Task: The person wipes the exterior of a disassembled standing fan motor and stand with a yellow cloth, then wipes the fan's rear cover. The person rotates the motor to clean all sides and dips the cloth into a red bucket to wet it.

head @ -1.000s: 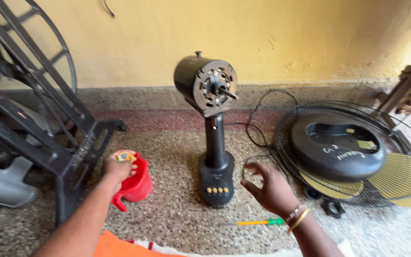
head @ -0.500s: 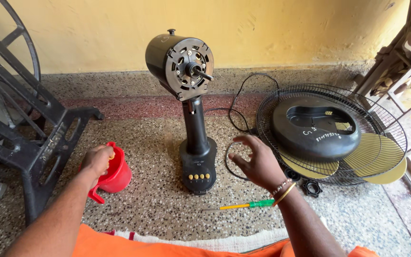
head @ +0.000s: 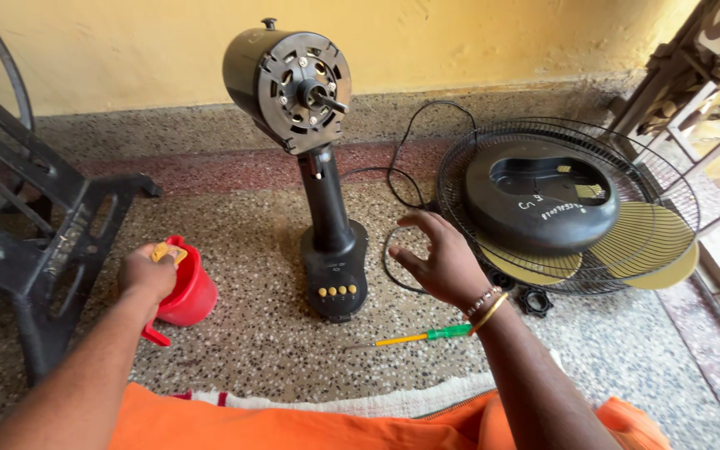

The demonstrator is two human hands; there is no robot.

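Hands are being held on either side of the fan motor, which is standing on its stem with the shaft bared. Since a second ago the view has been shifting left and downward, so that the motor is now sitting higher in the picture and more of the orange cloth is being shown; the left hand is still being kept closed over something yellow at the rim of the red jug, and the right hand is still being held open, fingers spread, above the black cord beside the switch base. Nothing on the floor is being shifted, so the work is judged to be pausing at the jug.

A green-and-yellow screwdriver is lying just in front of the right wrist. On the black cover, lying in the grille over the yellow blades, white handwriting is being shown; small pale lettering is sitting above four yellow buttons.
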